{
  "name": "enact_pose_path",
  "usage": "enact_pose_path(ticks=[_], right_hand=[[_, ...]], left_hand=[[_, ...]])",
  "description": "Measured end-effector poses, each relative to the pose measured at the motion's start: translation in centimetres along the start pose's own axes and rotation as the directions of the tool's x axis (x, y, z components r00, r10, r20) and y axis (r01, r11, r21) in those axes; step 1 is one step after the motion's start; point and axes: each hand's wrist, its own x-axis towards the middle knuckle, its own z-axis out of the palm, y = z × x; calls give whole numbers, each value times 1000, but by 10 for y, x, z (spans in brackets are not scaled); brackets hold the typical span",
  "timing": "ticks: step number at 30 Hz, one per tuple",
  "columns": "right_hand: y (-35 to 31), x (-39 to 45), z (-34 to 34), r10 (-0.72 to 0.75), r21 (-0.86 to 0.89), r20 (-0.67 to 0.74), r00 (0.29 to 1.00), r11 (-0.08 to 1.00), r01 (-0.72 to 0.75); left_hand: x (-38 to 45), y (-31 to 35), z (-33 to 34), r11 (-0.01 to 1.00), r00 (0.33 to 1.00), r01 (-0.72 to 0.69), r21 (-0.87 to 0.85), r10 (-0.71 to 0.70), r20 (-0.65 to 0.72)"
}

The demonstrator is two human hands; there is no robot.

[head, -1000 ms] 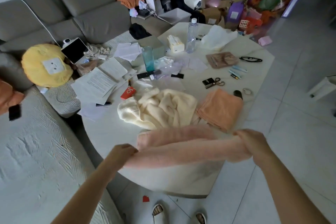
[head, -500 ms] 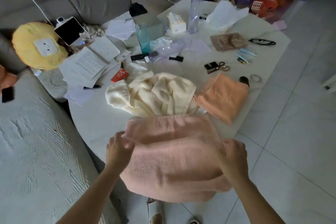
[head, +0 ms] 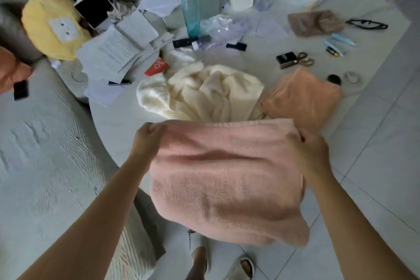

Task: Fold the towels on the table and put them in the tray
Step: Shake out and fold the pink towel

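Pink towel [head: 225, 177], top corners pinched in left hand [head: 147, 141] and right hand [head: 311, 150] grip, hiding table edge

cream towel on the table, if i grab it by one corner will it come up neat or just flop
The cream towel lies in a loose, rumpled heap, so it would probably flop and unravel. It looks thick, so likely bulky but light. The pink towel, held by both hands, sags the same way.

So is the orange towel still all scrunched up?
No, the orange towel lies folded flat on the table, beside the crumpled cream one.
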Motion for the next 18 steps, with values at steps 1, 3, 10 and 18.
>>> enact_pose_path(ticks=[1, 3, 10, 18], right_hand=[[6, -12, -13, -9, 12, -38, 999, 1000, 9], [25, -37, -29, 9, -11, -13, 1000, 1000, -10], [78, -38, 14, -7, -183, -12, 1000, 983, 5], [75, -25, 2, 60, -143, -46, 997, 988, -66]], left_hand=[[-8, -1, -7, 999, 1000, -29, -31, 28, -5], [-23, -11, -9, 994, 996, -63, 90, 57, 71], [-47, -52, 39, 817, 967, -251, 519, 195, 162], [-23, -28, 30, 991, 979, -10, 130, -17, 204]])
